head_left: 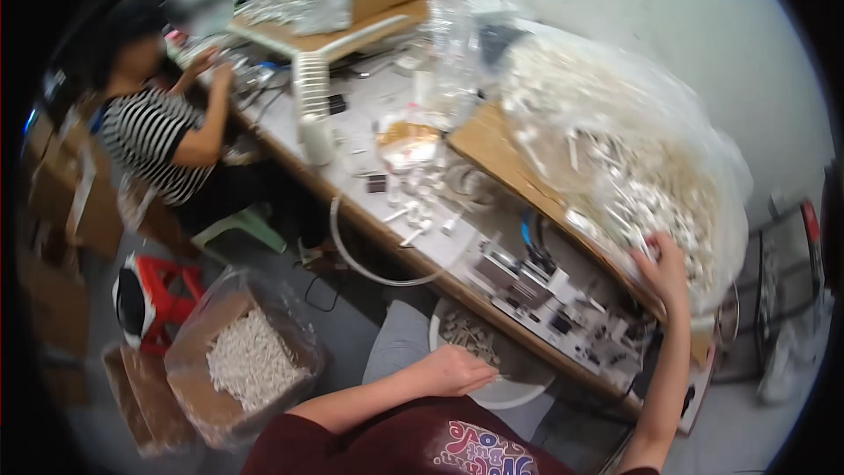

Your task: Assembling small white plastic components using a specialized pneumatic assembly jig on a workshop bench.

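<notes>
Maroon printed cloth shirt (378, 449) lies nearest. Well apart, the left hand (452, 371), fingers together, is by a round white plastic bucket (514, 404); the right hand (662, 269), fingers bent, is at small white plastic parts (646, 198) in a clear plastic bag (737, 171). Whether either grips anything, I cannot tell.

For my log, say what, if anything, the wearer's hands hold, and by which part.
The right hand apparently pinches a white piece; which part is too blurred to tell. For the left hand, it cannot be told.
</notes>
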Demonstrator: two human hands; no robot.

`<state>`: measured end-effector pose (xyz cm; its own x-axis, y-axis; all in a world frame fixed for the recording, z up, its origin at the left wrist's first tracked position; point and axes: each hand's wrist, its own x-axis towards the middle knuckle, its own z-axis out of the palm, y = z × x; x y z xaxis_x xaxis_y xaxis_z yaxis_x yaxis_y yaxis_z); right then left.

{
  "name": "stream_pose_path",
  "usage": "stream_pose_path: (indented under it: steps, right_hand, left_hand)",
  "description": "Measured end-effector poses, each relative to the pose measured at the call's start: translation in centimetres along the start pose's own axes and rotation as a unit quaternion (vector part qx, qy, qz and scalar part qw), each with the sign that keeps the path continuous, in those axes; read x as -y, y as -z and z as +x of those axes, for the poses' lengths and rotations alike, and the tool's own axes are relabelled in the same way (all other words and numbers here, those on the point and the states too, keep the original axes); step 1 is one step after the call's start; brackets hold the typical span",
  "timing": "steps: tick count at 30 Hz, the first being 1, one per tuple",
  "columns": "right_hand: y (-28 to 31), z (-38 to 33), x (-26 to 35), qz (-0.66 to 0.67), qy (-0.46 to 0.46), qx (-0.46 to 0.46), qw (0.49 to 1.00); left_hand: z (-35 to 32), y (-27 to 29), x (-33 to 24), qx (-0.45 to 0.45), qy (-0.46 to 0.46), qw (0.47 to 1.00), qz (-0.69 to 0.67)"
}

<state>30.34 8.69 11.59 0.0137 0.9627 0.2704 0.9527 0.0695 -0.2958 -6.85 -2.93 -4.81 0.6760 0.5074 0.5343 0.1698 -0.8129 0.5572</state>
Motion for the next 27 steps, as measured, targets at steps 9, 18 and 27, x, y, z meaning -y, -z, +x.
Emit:
stream_pose_path:
  steps: [9, 18, 27]
  right_hand:
    - [0.9, 0.6, 0.9, 0.096, -0.009, -0.126, 0.987]
    - [-2.5, 6.4, 3.6, -0.108, -0.066, -0.062, 0.990]
    - [-1.3, 8.1, 3.0, -0.120, -0.184, 0.069, 0.973]
  left_hand:
    - [1.6, 0.3, 0.1, 0.005, 0.011, 1.000, -0.010]
    - [1.3, 0.3, 0.1, 0.014, 0.047, 0.999, 0.006]
    - [0.5, 0.5, 0.5, 0.045, 0.057, 0.997, 0.019]
